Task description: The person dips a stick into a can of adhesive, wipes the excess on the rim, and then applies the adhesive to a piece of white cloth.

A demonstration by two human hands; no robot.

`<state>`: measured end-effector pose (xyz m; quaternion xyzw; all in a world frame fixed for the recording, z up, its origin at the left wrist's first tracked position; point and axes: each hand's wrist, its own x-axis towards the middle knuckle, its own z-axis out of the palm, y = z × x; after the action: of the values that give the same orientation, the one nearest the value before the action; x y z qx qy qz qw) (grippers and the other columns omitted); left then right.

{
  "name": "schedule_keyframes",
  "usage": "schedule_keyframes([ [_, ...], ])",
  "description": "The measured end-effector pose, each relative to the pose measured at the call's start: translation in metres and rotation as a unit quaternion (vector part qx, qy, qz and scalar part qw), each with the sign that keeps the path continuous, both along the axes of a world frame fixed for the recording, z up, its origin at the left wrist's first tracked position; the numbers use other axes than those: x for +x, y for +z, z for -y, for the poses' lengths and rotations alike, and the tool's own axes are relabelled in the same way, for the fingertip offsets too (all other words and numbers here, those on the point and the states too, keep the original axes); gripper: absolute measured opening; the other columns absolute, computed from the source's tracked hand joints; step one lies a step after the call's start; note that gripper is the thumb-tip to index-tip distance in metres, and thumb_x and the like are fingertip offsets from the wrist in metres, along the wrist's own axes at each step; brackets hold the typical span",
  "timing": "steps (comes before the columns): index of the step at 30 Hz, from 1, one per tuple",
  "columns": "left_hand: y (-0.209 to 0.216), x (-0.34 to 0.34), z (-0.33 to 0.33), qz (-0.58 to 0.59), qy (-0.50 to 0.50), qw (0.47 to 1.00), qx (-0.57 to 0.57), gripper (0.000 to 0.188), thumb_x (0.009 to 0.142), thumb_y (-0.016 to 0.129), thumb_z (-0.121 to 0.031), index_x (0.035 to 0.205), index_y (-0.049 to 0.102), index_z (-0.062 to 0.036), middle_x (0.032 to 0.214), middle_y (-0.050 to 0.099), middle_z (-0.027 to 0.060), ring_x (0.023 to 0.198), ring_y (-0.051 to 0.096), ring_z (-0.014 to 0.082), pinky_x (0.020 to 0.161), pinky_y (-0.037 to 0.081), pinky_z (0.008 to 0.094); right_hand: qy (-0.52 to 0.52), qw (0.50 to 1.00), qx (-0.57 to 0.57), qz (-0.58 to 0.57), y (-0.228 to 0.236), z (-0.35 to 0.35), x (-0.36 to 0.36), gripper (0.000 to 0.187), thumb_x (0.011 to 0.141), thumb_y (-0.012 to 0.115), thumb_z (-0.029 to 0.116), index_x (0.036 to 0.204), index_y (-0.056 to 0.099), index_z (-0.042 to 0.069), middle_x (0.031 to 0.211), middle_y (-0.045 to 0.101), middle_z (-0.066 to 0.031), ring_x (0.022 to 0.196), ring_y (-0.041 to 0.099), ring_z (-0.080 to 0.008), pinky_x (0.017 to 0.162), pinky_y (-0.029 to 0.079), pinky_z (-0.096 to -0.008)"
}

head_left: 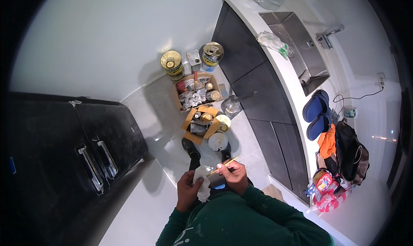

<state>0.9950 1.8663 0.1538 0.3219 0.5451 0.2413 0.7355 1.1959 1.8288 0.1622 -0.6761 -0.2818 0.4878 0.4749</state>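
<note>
Just in front of my body, my left hand is closed on a crumpled white wipe, which hangs below the fingers. My right hand pinches a slim yellow-handled stick, slanting down and left toward the wipe. Its lower end meets or nearly meets the wipe, and I cannot tell whether it has bristles. Beyond both hands, a white-topped round container stands on the floor, beside an open cardboard box holding small cans.
A larger carton of cans, rags and a red-handled tool lies farther off. Behind it stand a gold-topped can, a rectangular tin and a silver can. Dark cabinets flank me right, a black double-door unit left.
</note>
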Motion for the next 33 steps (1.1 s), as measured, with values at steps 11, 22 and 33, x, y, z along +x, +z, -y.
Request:
schedule_keyframes([
  [11,-0.006,-0.01,-0.009,-0.078,0.072,0.993,0.053,0.027,0.092,0.071,-0.004,0.115,0.059,0.0025,0.107,0.07,0.0107,0.095,0.067,0.0156,0.087,0.053,0.0299,0.116,0.989,0.067,0.063,0.027,-0.012,-0.009,0.013,0.092,0.073,0.012,0.095,0.072,0.0,0.092,0.075,-0.013,0.083,0.073,-0.0231,0.076,0.058,-0.0333],
  [22,0.001,-0.012,-0.023,0.112,0.205,0.968,-0.09,0.023,0.105,0.053,-0.012,0.124,0.053,0.0007,0.12,0.064,0.0114,0.107,0.065,0.0203,0.094,0.053,0.0352,0.164,0.945,0.226,0.171,0.024,-0.022,-0.016,0.012,0.087,0.07,-0.001,0.099,0.071,0.0,0.103,0.074,-0.0154,0.09,0.073,-0.0302,0.08,0.059,-0.0379],
  [33,-0.009,-0.03,-0.033,0.182,0.198,0.951,-0.152,0.036,0.099,0.056,-0.006,0.134,0.048,-0.0001,0.127,0.061,0.0134,0.114,0.063,0.0272,0.101,0.051,0.0424,0.264,0.913,0.249,0.187,0.025,-0.022,-0.019,0.032,0.078,0.068,-0.006,0.107,0.07,0.007,0.12,0.072,-0.0079,0.093,0.07,-0.0276,0.085,0.056,-0.0377],
])
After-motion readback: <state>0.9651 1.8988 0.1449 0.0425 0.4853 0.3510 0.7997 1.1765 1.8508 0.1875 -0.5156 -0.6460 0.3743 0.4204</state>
